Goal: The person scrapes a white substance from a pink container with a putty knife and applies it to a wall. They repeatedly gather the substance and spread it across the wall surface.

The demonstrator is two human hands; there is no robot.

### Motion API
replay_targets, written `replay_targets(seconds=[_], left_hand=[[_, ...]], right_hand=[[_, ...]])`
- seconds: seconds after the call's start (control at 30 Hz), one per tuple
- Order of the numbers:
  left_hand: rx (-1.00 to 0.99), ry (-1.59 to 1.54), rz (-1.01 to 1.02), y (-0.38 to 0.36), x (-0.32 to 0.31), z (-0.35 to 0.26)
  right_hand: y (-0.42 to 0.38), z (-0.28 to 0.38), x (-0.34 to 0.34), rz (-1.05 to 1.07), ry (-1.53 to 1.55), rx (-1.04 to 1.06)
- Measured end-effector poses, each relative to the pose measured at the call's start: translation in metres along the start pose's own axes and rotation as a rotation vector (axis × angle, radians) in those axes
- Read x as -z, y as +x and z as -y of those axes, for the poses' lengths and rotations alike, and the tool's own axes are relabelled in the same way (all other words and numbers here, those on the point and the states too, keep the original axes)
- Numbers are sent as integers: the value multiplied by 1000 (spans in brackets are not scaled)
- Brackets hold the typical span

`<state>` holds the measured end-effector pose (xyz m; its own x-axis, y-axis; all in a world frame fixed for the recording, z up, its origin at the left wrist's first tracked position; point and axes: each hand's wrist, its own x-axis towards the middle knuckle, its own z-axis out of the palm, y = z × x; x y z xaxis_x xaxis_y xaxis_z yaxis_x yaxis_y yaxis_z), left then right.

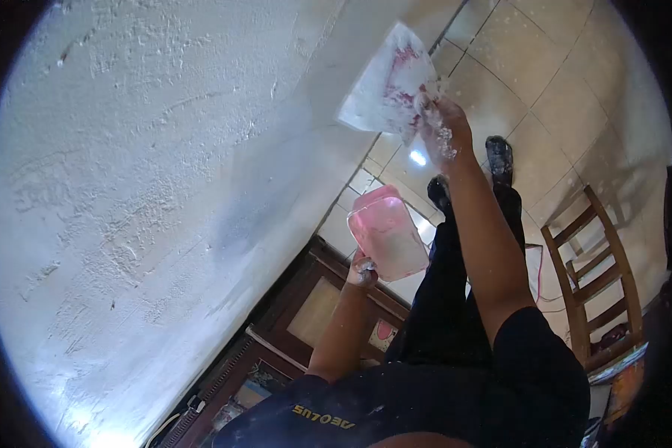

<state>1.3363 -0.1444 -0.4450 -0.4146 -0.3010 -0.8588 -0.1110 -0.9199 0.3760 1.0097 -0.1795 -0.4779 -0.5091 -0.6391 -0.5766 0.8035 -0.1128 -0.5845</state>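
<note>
My right hand (444, 131), smeared with white paste, is closed on the edge of a flat, paste-covered scraper (396, 82) with reddish patches. The scraper is at the upper middle, beside the white wall (164, 149); whether it touches the wall I cannot tell. Lower down, my left hand (363, 270) grips a pink plastic container (388, 235) by its near corner. A whitish material shows inside the container. White paste also marks the fingers of my left hand.
A wooden chair (601, 280) stands at the right on the tiled floor (530, 82). Dark wooden cabinets (284, 321) run along the wall's foot at lower left. My legs and dark shoes (500, 160) show in the middle. The wall has rough, textured patches.
</note>
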Motion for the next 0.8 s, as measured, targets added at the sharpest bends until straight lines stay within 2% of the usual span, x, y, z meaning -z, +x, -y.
replay_targets(seconds=[0.07,0.17,0.23,0.27,0.3,0.33,0.37,0.43,0.5,0.53,0.57,0.63,0.67,0.73,0.77,0.8], left_hand=[[-13,19,-40,0,12,8],[-42,32,-61,-6,21,9],[-61,-10,-83,-10,30,7],[-62,-15,-79,-11,34,6],[-67,-36,-36,-12,38,5],[-70,-54,6,-13,43,4],[-67,-53,8,-14,44,1],[-70,-35,20,-15,44,1],[-63,-21,-1,-14,49,2],[-61,-5,-24,-14,52,3],[-54,-5,-29,-14,54,4],[-37,-44,23,-13,56,2],[-39,-42,22,-14,60,4],[19,-69,-95,-14,71,10],[17,-67,-88,-13,68,11],[-23,-24,-55,-12,65,11]], right_hand=[[-18,30,-49,112,84,164],[5,23,-60,165,-91,125],[39,-24,-28,72,-143,141],[60,-66,11,87,-147,223],[58,-84,32,12,-134,150],[47,-78,39,-125,-138,-53],[48,-109,67,-86,121,11],[27,-108,75,-16,435,-53],[5,-95,42,-52,284,-37],[-6,-85,28,85,190,-24],[-18,-72,1,80,192,-29],[-35,-53,-47,142,127,141],[-28,-61,-45,143,130,142],[6,-99,-25,-1,-62,168],[22,-130,14,-13,-238,182],[25,-134,33,-122,-664,212]])
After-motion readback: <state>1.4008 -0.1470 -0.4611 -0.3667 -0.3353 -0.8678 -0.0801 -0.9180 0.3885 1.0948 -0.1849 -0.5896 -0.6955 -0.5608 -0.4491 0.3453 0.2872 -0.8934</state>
